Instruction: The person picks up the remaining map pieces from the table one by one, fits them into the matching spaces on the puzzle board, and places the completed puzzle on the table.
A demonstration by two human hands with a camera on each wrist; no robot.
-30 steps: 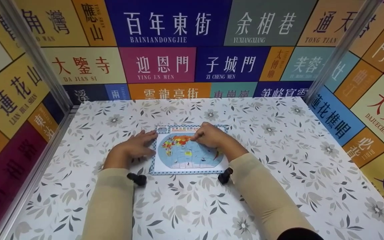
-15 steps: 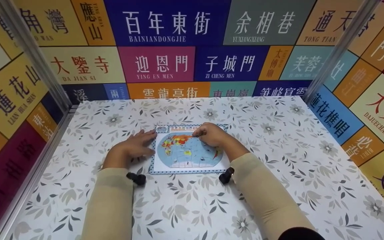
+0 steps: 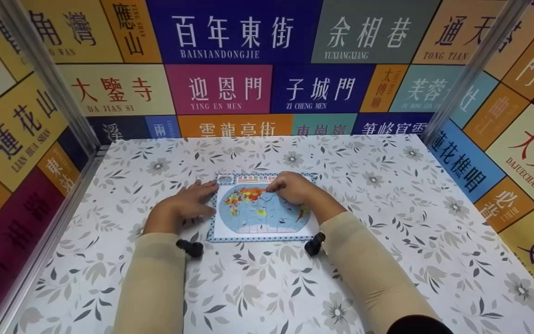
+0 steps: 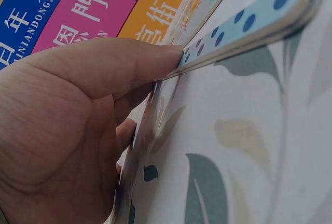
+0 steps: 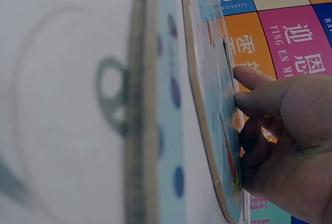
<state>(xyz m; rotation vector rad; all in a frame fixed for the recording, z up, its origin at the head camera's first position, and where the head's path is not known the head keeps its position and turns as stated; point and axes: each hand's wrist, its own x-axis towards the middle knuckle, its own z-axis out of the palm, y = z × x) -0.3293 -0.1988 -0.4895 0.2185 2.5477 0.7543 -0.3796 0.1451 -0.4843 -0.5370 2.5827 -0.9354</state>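
A world map jigsaw puzzle (image 3: 248, 215) lies on the table, with a blue dotted border and an oval of coloured land and pale blue sea. My left hand (image 3: 184, 203) rests at its left side, fingers spread and relaxed; in the left wrist view the thumb (image 4: 155, 58) touches the dotted board edge (image 4: 228, 37). Over the upper right of the map, my right hand (image 3: 297, 189) has thumb and index finger on a puzzle piece (image 5: 228, 53) whose edge stands slightly raised, the other fingers curled. This hand hides part of the map in the head view.
White cloth with grey flowers and leaves covers the table (image 3: 257, 287). Panels with Chinese place names (image 3: 234, 32) stand behind and at both sides, with metal posts (image 3: 475, 69) at the corners. A black wrist camera (image 3: 314, 244) sits on each wrist.
The right fingertips shift slightly up and then back down over the upper part of the map. My left hand keeps its place at the board's left edge.
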